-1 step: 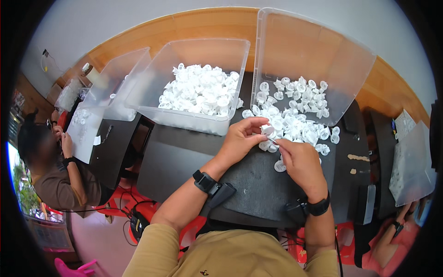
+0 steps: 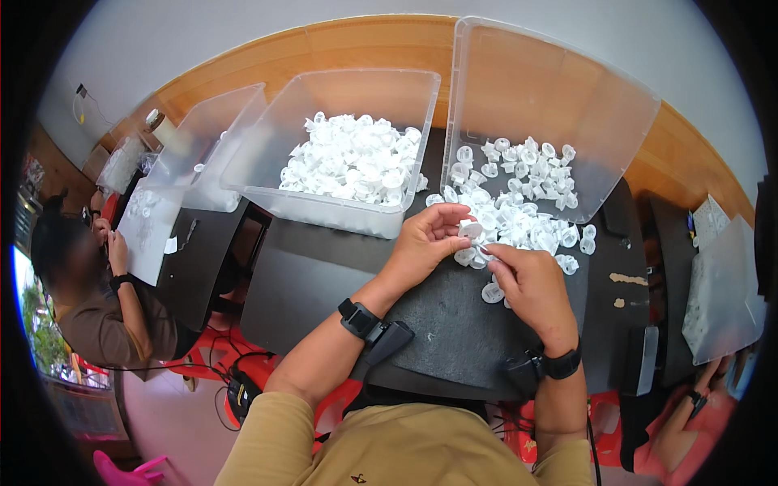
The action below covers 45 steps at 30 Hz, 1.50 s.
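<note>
My left hand [image 2: 423,243] pinches a small round white plastic part [image 2: 469,229] between thumb and fingers, just above the near edge of a heap. A thin grey tool [image 2: 480,248] sits between the fingertips of my right hand [image 2: 531,283], its tip close to the held part. What kind of tool it is stays too small to tell, and my fingers cover most of it. Past both hands lies the loose heap of similar white parts [image 2: 523,219] on the dark table [image 2: 324,283]. A single white part [image 2: 492,292] lies nearer, beside my right hand.
A clear bin [image 2: 324,215] full of white parts stands at the back left. Another clear bin [image 2: 551,81] lies tipped on its side behind the heap, with parts inside. One co-worker [image 2: 113,300] sits at the left, another person's arm [image 2: 689,413] shows at the right.
My right hand has shifted very slightly toward me. The white part in my left hand has turned a little; both grips stay the same.
</note>
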### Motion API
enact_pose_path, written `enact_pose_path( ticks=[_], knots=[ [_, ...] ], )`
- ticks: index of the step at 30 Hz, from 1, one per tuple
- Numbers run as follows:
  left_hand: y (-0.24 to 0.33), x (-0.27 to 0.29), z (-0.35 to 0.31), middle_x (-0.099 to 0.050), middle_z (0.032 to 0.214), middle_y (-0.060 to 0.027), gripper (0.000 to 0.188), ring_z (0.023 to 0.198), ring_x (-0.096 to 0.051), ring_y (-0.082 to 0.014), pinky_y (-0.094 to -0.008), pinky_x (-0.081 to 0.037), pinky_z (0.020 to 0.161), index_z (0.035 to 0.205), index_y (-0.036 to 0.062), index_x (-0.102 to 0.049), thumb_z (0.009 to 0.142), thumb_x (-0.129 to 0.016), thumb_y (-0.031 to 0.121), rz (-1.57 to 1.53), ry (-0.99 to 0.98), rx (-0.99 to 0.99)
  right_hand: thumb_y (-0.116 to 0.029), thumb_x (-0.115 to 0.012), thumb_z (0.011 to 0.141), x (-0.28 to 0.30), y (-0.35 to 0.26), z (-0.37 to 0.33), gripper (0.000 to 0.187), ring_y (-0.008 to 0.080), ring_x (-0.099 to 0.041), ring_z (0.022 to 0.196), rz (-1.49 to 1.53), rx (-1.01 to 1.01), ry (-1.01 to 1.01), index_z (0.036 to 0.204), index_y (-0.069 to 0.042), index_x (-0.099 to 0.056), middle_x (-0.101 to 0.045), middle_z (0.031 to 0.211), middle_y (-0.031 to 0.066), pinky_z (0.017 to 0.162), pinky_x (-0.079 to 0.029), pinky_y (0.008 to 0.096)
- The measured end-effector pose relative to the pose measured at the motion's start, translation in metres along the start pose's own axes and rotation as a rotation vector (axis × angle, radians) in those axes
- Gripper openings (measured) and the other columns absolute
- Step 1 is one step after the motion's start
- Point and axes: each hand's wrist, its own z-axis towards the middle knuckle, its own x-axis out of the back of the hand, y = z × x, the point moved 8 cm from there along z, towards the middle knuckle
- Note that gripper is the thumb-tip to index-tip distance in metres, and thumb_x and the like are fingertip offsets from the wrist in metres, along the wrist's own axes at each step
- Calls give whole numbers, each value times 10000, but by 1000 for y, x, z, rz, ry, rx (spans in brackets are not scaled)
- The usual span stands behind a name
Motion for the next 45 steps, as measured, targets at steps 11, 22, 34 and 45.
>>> enact_pose_path(
  ticks=[11, 22, 34, 45],
  knots=[
    [6, -23, -10, -591, 1207, -155, 366, 1046, -616, -182, -300, -540, 871, 1166, 27, -509, 838, -664, -19, -438, -96, 147, -80, -690, 813, -3, 22, 7, 225, 21, -464, 567, 630, -150, 160, 1033, -35, -688, -619, 741, -13, 514, -377, 198],
    [34, -34, -15, -606, 1155, -115, 297, 1026, -610, -153, -296, -525, 887, 1129, 25, -538, 852, -633, -27, -306, -104, 66, -79, -668, 846, 0, 24, 2, 148, 52, -593, 695, 742, -87, 195, 961, 13, -668, -669, 778, 22, 612, -462, 213],
    [32, -38, -18, -625, 1102, -95, 191, 1017, -615, -153, -304, -518, 893, 1067, 37, -551, 878, -579, 46, -397, 28, 187, -65, -690, 799, 3, 10, 1, 131, 51, -548, 608, 654, -42, 199, 909, 4, -673, -670, 743, 34, 535, -412, 214],
    [52, -39, -27, -606, 1139, -89, 206, 1031, -604, -136, -292, -505, 917, 1094, 21, -553, 890, -563, 45, -338, -5, 140, -64, -685, 804, 4, 12, -4, 117, 40, -511, 565, 671, -37, 306, 900, 3, -681, -648, 699, 8, 506, -391, 214]
  ],
)
